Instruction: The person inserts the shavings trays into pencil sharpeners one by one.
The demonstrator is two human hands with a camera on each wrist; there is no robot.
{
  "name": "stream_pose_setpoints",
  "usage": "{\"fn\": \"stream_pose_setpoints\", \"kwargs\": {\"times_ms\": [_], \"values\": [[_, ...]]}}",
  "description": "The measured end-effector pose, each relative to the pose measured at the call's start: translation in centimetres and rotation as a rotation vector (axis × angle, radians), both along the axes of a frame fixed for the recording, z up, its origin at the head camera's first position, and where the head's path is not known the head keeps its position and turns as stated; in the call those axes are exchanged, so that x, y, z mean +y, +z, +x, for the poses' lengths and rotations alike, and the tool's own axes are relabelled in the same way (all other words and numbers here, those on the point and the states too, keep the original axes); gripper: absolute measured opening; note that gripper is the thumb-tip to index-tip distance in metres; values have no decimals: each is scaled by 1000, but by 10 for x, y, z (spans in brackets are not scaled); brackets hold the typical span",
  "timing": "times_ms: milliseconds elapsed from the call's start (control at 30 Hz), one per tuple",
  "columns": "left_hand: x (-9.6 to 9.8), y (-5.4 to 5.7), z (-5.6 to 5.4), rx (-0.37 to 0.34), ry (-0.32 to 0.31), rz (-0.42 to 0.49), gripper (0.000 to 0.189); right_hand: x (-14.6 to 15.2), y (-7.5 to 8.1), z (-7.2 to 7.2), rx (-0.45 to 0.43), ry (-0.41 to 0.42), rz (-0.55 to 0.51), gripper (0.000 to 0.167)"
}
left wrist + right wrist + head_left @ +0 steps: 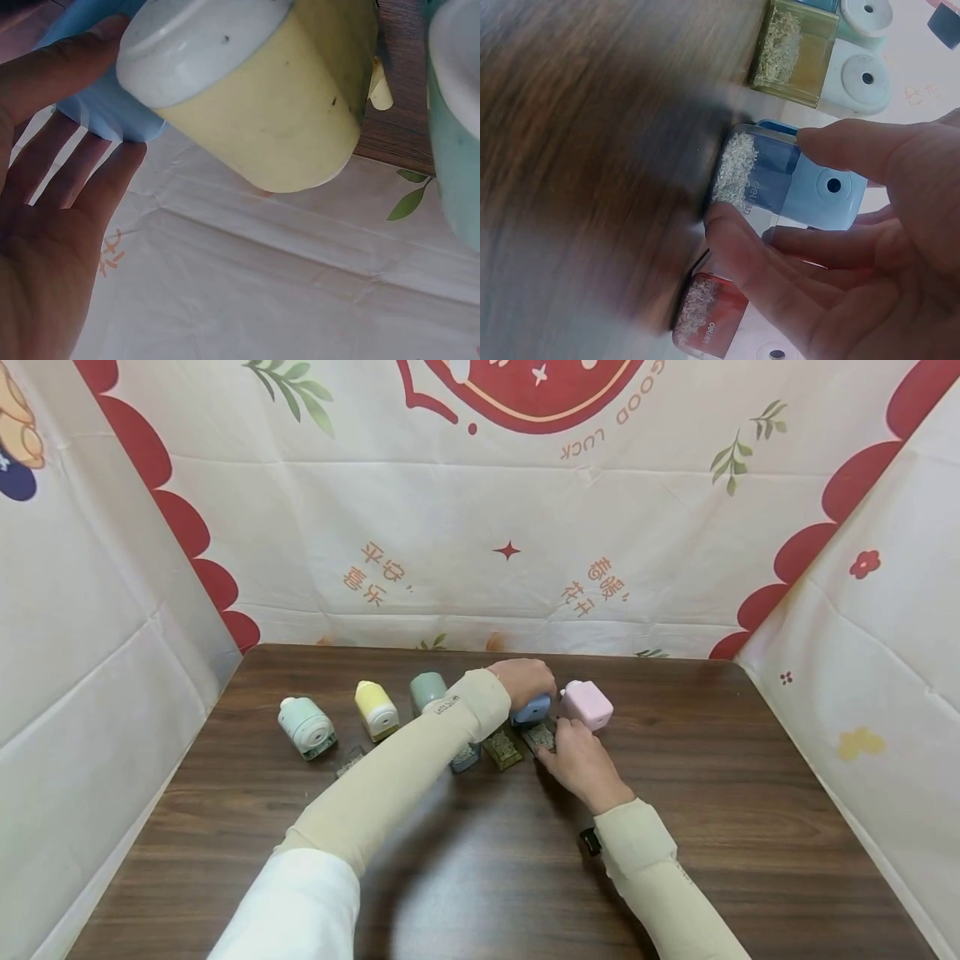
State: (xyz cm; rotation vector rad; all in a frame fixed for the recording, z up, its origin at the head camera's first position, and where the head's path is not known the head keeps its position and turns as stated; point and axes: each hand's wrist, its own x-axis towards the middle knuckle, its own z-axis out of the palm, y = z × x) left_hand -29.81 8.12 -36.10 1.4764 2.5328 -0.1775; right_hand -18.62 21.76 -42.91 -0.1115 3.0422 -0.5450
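My left hand [523, 681] grips a light-blue pencil sharpener [112, 105] at the back of the table, thumb on one side and fingers on the other. In front of it, my right hand [585, 764] pinches the see-through shavings drawer [739, 169] between thumb and fingers. Pale shavings fill the drawer's front part. The drawer touches the blue body; whether it sits fully inside, I cannot tell. Just right of the hands stands a pink sharpener [587, 703], its red drawer [712, 311] visible in the right wrist view. A yellow sharpener [262, 105] stands beside the blue one.
Further left stand a mint sharpener [306, 725], another yellow sharpener [377, 706] and a green sharpener [427, 687]. Drawers with shavings, one olive [501, 750] and one bluish [465, 757], face the front. My left forearm [390, 768] crosses over part of the row. A printed cloth [450, 510] hangs behind.
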Motion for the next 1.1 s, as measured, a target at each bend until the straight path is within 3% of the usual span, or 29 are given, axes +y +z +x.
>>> {"fn": "stream_pose_setpoints", "kwargs": {"times_ms": [533, 833, 1100], "values": [[0, 2, 2, -31, 12, 69, 42, -10, -6, -8, 145, -20, -90, 33], [1, 1, 1, -21, 18, 71, 33, -15, -16, -17, 245, -26, -129, 40], [0, 2, 2, -18, 29, 61, 29, -17, -19, -22, 214, -52, -166, 47]]}}
